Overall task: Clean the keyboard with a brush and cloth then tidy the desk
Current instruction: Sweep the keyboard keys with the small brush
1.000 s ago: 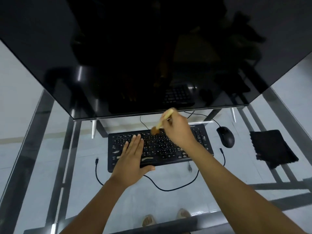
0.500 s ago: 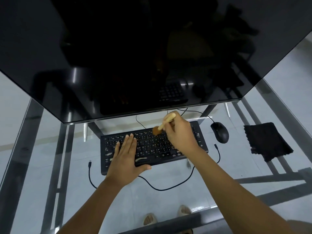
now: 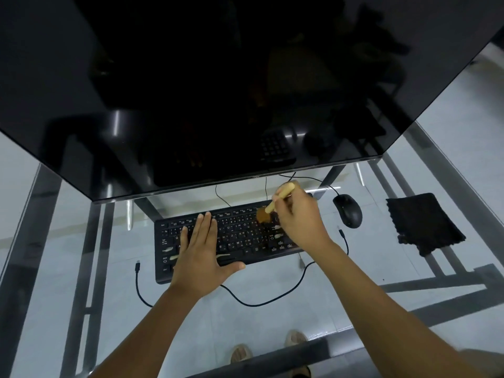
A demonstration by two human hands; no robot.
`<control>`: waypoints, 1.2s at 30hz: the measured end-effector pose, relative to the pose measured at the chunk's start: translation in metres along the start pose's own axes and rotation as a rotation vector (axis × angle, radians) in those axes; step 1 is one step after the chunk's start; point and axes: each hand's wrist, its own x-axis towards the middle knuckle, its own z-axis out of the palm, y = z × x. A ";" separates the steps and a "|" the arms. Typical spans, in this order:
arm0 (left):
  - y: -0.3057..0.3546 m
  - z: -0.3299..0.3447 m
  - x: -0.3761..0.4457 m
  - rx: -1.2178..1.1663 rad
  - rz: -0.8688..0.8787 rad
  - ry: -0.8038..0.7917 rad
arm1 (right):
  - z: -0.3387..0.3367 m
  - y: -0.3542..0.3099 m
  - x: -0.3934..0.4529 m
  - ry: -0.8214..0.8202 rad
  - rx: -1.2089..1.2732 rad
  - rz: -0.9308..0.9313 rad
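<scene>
A black keyboard lies on the glass desk below the monitor. My left hand rests flat on the keyboard's left half, fingers spread, holding nothing. My right hand grips a small brush with a pale wooden handle; its brown bristles touch the keys at the upper right of the keyboard. My right hand hides the keyboard's right end. A black cloth lies flat on the desk at the far right.
A large dark monitor overhangs the back of the desk. A black mouse sits between keyboard and cloth. A loose black cable loops in front of the keyboard. Metal frame bars show under the glass.
The brush has swept a little rightwards along the upper key rows. My left hand stays flat on the keyboard. The head camera has shifted, so the scene sits differently in frame.
</scene>
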 end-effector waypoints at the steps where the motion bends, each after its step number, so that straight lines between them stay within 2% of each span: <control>1: 0.003 -0.001 0.002 -0.004 0.008 -0.006 | -0.001 -0.002 0.000 -0.051 0.024 0.004; 3: 0.009 -0.002 0.006 0.002 0.021 -0.019 | 0.000 -0.001 -0.001 -0.247 -0.088 -0.014; 4: 0.013 -0.002 0.009 0.003 0.028 -0.020 | 0.001 0.002 0.002 -0.237 -0.120 -0.016; 7: 0.027 -0.001 0.019 0.002 0.052 -0.018 | -0.005 0.009 0.017 0.092 0.019 0.026; 8: 0.030 0.000 0.022 0.000 0.060 -0.020 | -0.006 0.007 0.020 0.118 0.064 0.032; 9: 0.034 0.001 0.025 -0.004 0.069 -0.029 | -0.006 0.005 0.023 0.057 0.094 0.034; 11: 0.039 0.004 0.030 -0.005 0.081 -0.046 | -0.001 0.003 0.022 -0.173 0.061 0.033; 12: 0.042 0.005 0.031 -0.006 0.086 -0.054 | 0.000 0.005 0.022 -0.170 0.017 0.017; 15: 0.048 0.008 0.034 0.005 0.095 -0.061 | -0.009 0.020 0.025 0.106 0.051 0.073; 16: 0.050 0.009 0.035 0.008 0.100 -0.060 | -0.013 0.022 0.025 0.098 0.075 0.097; 17: 0.051 0.010 0.036 0.007 0.107 -0.063 | -0.015 0.025 0.024 0.017 0.078 0.102; 18: 0.052 0.011 0.037 0.000 0.113 -0.069 | -0.018 0.026 0.020 -0.071 0.022 0.087; 19: 0.053 0.012 0.038 -0.008 0.118 -0.073 | -0.021 0.027 0.018 -0.088 -0.026 0.065; 22: 0.060 0.015 0.041 -0.027 0.140 -0.078 | -0.040 0.034 0.017 0.142 -0.041 0.036; 23: 0.061 0.015 0.042 -0.028 0.146 -0.074 | -0.044 0.036 0.018 0.149 -0.018 0.059; 26: 0.063 0.018 0.044 -0.016 0.155 -0.075 | -0.049 0.038 0.015 -0.068 -0.079 0.095; 29: 0.063 0.020 0.045 -0.003 0.149 -0.093 | -0.058 0.046 0.015 0.160 -0.075 0.105; 30: 0.063 0.020 0.045 -0.001 0.145 -0.095 | -0.061 0.048 0.016 0.171 -0.054 0.113; 33: 0.063 0.021 0.043 0.007 0.143 -0.104 | -0.061 0.050 0.013 -0.019 -0.125 0.088; 36: 0.063 0.021 0.042 -0.004 0.138 -0.104 | -0.068 0.052 0.013 0.194 -0.113 0.112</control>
